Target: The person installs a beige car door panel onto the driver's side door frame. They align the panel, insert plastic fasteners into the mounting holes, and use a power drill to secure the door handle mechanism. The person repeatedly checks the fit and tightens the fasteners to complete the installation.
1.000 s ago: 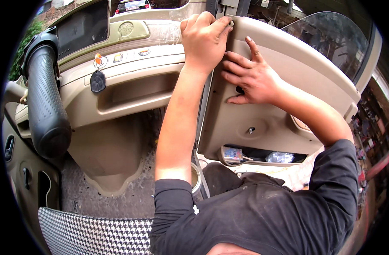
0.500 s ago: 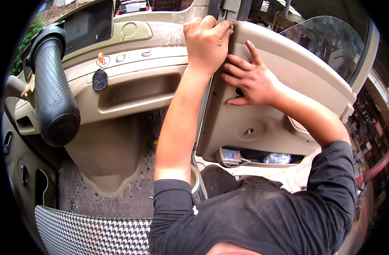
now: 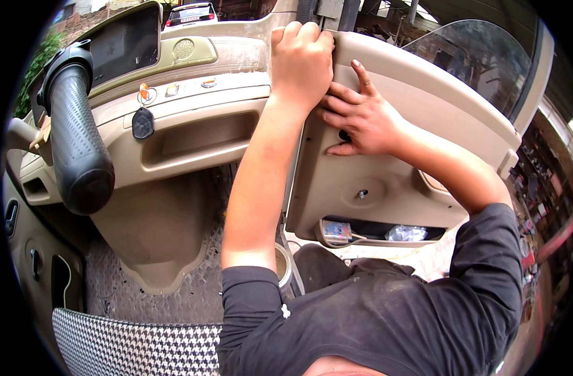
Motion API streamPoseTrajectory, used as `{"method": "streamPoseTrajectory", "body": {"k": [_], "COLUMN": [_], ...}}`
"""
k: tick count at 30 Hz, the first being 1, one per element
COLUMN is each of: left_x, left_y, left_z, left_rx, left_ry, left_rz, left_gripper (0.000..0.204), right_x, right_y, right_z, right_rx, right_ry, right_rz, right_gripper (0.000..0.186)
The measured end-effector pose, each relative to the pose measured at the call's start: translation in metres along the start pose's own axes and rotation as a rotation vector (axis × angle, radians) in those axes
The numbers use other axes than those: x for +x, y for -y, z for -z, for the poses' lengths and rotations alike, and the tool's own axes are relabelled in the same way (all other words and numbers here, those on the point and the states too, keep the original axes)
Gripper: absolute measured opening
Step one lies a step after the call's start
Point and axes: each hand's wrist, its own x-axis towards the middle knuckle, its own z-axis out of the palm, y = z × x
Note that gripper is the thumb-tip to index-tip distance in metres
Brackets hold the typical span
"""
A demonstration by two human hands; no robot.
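My left hand (image 3: pixel 302 56) is closed in a fist over the top front corner of a beige inner door panel (image 3: pixel 393 188), its arm running straight up the middle of the view. Just beside and below it, my right hand (image 3: pixel 361 122) lies flat on the panel with fingers spread, palm over a small dark hole. The two hands touch. A small screw head (image 3: pixel 361 194) sits in a round dimple below my right hand. I cannot see whether my left fist holds a tool.
A black handlebar grip (image 3: pixel 80 150) juts in at the left, before a beige dashboard (image 3: pixel 199 144) with a key and black fob (image 3: pixel 142 122). The door pocket (image 3: pixel 374 233) holds small packets. Below lie a checker-plate floor (image 3: pixel 174 288) and a houndstooth seat (image 3: pixel 130 344). The door window (image 3: pixel 480 56) curves at upper right.
Both hands stay on the panel in nearly the same spots. The view has shifted only slightly.
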Motion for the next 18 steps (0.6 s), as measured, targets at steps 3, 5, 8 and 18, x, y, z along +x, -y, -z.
{"method": "streamPoseTrajectory", "body": {"k": [3,5,8,18], "left_x": [0.003,0.003,-0.002,-0.022], "left_y": [0.004,0.007,0.01,0.007], "left_z": [0.002,0.004,0.0,0.002], "left_rx": [-0.052,-0.071,-0.041,0.148], "left_ry": [0.044,0.066,0.013,0.043], "left_rz": [0.002,-0.03,-0.109,-0.227], "left_gripper": [0.012,0.012,0.014,0.043], "right_x": [0.0,0.0,0.0,-0.001], "right_y": [0.001,0.001,0.002,0.001], "right_z": [0.0,0.003,0.005,0.003], "right_rx": [0.013,0.01,-0.007,0.017], "right_ry": [-0.003,0.018,0.052,0.008], "right_rz": [-0.009,-0.012,-0.014,-0.006], "right_gripper": [0.071,0.071,0.073,0.071]}}
